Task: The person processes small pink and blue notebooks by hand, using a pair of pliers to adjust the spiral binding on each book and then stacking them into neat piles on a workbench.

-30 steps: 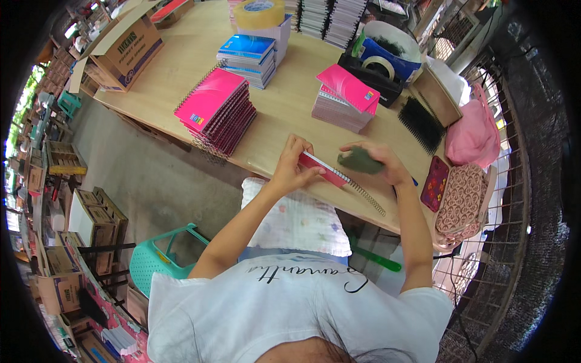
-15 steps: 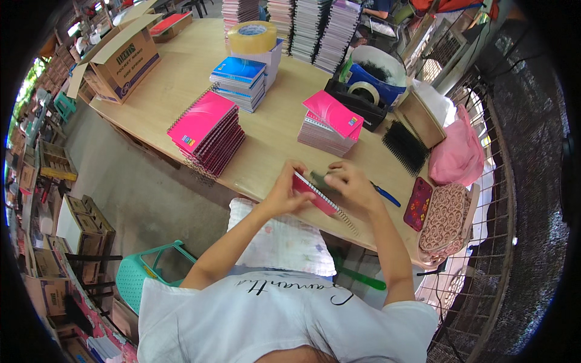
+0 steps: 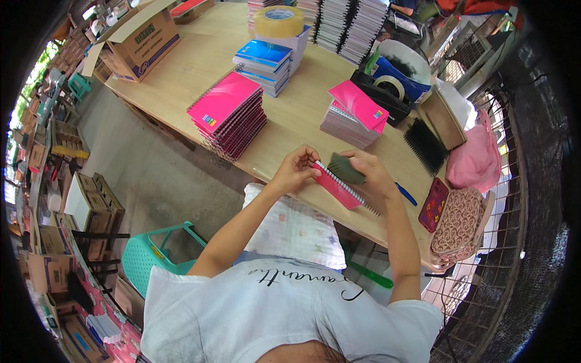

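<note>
My left hand (image 3: 296, 170) pinches one end of a small pink notebook (image 3: 341, 192) between thumb and fingers, just over the table's near edge. A wire spiral (image 3: 372, 209) runs along the notebook's punched edge, and a short length of it sticks out past the right end. In my right hand (image 3: 373, 173) is a dark green flat pad (image 3: 345, 169) with grooves along one side; I cannot make out its exact kind. The pad is held right at the spiral edge, and the fingers behind it are partly hidden.
Spiral-bound pink notebooks (image 3: 233, 115) stand stacked at left, and unbound pink-covered ones (image 3: 357, 115) beyond my hands. A tape dispenser (image 3: 381, 97), black wire spirals (image 3: 425, 145), blue-handled tool (image 3: 406, 193), phone (image 3: 433, 204) and patterned pouch (image 3: 460, 225) sit at right. A carton (image 3: 142, 45) is far left.
The green pad, blurred before, now shows plainly in my right hand at the spiral edge. Less loose spiral sticks out of the notebook's end. The whole view has shifted slightly.
</note>
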{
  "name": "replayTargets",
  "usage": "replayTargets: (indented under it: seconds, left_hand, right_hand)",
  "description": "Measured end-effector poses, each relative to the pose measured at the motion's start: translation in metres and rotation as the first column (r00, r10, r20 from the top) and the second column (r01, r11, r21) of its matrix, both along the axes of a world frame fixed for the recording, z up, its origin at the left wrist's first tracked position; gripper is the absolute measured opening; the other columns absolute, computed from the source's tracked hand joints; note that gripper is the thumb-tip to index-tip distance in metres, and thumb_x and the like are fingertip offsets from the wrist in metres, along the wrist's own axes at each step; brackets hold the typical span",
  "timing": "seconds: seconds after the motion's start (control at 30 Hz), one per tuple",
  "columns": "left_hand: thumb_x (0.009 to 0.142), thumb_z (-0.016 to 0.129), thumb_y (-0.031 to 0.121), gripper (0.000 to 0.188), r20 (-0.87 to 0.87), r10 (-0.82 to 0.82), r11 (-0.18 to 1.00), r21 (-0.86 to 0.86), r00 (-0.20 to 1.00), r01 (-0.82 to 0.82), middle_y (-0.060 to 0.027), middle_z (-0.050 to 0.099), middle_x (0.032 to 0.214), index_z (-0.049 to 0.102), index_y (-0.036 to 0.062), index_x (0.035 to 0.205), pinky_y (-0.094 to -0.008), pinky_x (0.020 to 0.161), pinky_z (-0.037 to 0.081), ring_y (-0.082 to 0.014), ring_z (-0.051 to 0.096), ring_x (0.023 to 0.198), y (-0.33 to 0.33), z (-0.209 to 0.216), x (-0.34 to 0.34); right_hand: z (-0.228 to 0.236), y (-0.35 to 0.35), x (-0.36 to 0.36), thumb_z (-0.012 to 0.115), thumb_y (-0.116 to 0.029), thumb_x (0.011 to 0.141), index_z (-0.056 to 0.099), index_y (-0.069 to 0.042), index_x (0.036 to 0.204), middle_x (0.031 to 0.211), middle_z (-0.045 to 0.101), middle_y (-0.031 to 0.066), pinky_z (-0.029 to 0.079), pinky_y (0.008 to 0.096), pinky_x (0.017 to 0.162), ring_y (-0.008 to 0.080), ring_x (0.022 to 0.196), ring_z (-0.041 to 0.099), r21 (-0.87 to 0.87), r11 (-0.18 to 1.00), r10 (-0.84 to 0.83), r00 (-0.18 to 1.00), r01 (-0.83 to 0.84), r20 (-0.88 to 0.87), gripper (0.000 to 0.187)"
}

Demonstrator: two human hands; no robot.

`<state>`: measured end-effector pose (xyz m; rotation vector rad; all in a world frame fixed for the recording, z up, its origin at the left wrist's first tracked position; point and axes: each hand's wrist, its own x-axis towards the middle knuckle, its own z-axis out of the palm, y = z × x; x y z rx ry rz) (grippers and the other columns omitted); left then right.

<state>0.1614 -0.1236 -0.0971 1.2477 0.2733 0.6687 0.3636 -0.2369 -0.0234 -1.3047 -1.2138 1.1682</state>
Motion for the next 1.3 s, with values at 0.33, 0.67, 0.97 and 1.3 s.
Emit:
replayTargets:
  seconds: [0.33,0.67,0.97,1.3]
  left_hand:
    - [0.074,0.074,-0.008,0.041,0.04,0.006,0.998,-0.063,0.999,-0.003,0.0003,0.054,0.092,0.05,0.0061,0.103,-0.0227,0.079,0.05,-0.0086,0.056,0.085,0.0,0.001,0.002]
    - [0.082,0.071,0.002,0.064,0.075,0.074,0.975,-0.216,0.994,-0.056,-0.0103,0.066,0.109,0.04,0.005,0.138,-0.0244,0.083,0.051,-0.0124,0.063,0.093,-0.013,0.037,-0.02]
    - [0.083,0.067,-0.001,0.057,-0.052,0.138,0.99,0.01,0.989,-0.138,-0.0063,0.067,0.099,0.045,0.0041,0.135,-0.0242,0.08,0.05,-0.0101,0.061,0.088,-0.021,0.05,-0.015]
    - [0.081,0.069,-0.001,0.063,-0.163,0.15,0.987,0.083,0.975,-0.138,-0.0052,0.067,0.093,0.041,0.0056,0.138,-0.0221,0.075,0.048,-0.0085,0.061,0.086,-0.022,0.066,-0.016]
  right_hand:
    - [-0.02,0.013,0.002,0.059,-0.033,0.093,0.066,0.004,0.109,0.113,0.062,0.0198,0.046,0.0352,0.086,0.0271,0.101,0.06,-0.07,0.996,-0.032,0.959,0.054,0.283,0.041]
    - [-0.043,-0.106,0.013,0.064,-0.036,0.088,0.053,-0.01,0.134,0.135,0.049,0.0207,0.034,0.0441,0.107,0.036,0.131,0.04,0.332,0.747,-0.228,-0.248,0.576,0.942,0.054]
    - [0.026,-0.086,-0.004,0.07,-0.023,0.081,0.06,-0.01,0.121,0.112,0.057,0.0127,0.031,0.0558,0.102,0.0296,0.102,0.058,0.468,0.797,-0.597,0.386,0.381,0.703,0.043]
    - [0.104,-0.019,-0.045,0.064,-0.017,0.079,0.068,-0.013,0.106,0.1,0.059,0.0013,0.033,0.0475,0.107,0.0165,0.1,0.056,0.446,0.726,-0.582,-0.122,-0.523,0.804,0.028]
